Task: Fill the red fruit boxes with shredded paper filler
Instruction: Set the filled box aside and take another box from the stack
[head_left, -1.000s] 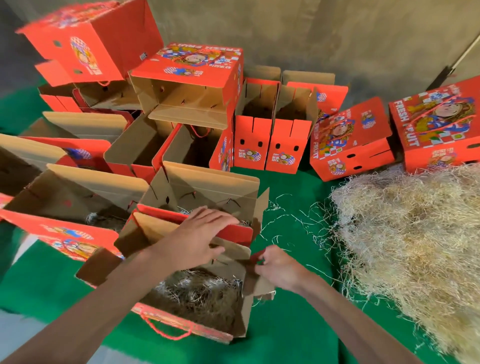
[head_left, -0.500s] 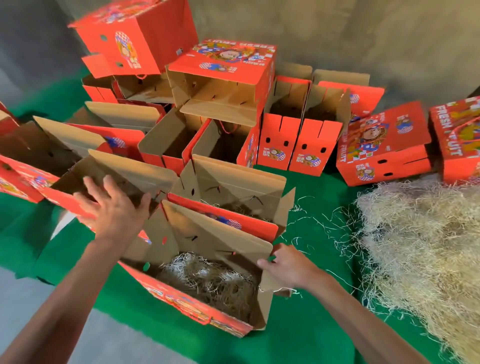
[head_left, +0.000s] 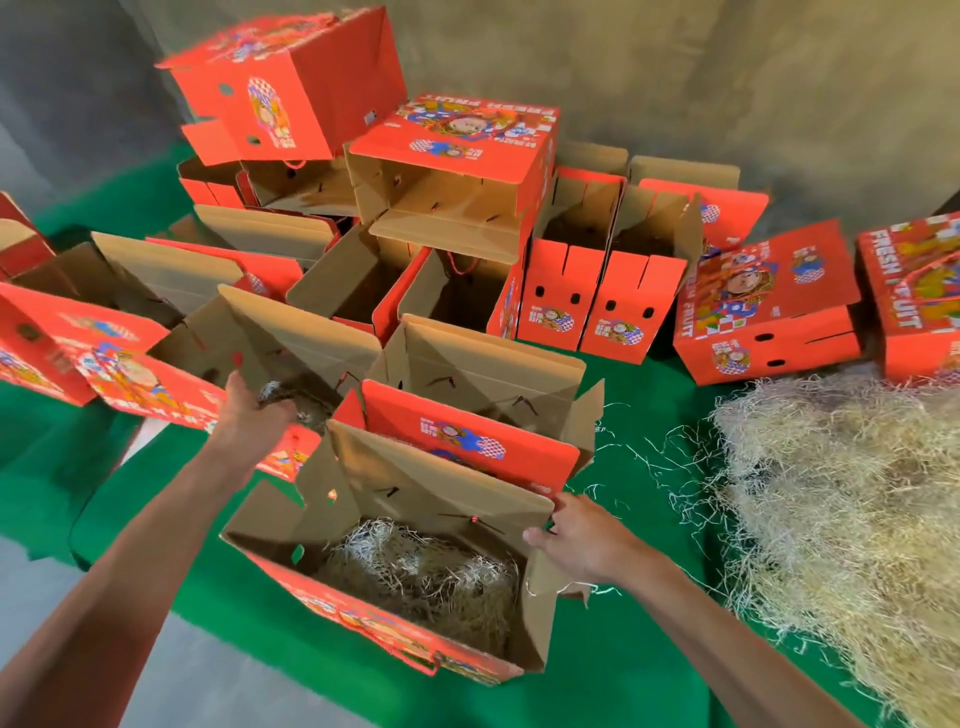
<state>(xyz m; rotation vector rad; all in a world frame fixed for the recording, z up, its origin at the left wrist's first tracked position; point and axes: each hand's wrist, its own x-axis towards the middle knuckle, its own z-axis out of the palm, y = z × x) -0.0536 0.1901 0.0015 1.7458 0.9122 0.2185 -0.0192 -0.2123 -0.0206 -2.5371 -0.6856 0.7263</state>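
The near red fruit box (head_left: 363, 613) stands open on the green cloth with a nest of shredded paper filler (head_left: 426, 571) in its bottom. My right hand (head_left: 579, 540) pinches this box's right side flap at the top corner. My left hand (head_left: 252, 410) reaches to a second open box (head_left: 156, 384) on the left. Its fingers curl over that box's front rim, beside a small tuft of filler inside. A third open box (head_left: 467, 436) stands just behind the near one. The big pile of loose filler (head_left: 841, 509) lies at the right.
Several more open and closed red boxes (head_left: 457, 156) are stacked and crowded at the back, up to the grey wall. Two closed boxes (head_left: 769, 306) lie behind the filler pile. Loose strands litter the green cloth (head_left: 639, 649). Grey floor shows at the lower left.
My left hand left the near box's flap, swung left and dropped onto the left box's rim. My right hand stayed on the near box's side flap. The view shifted left.
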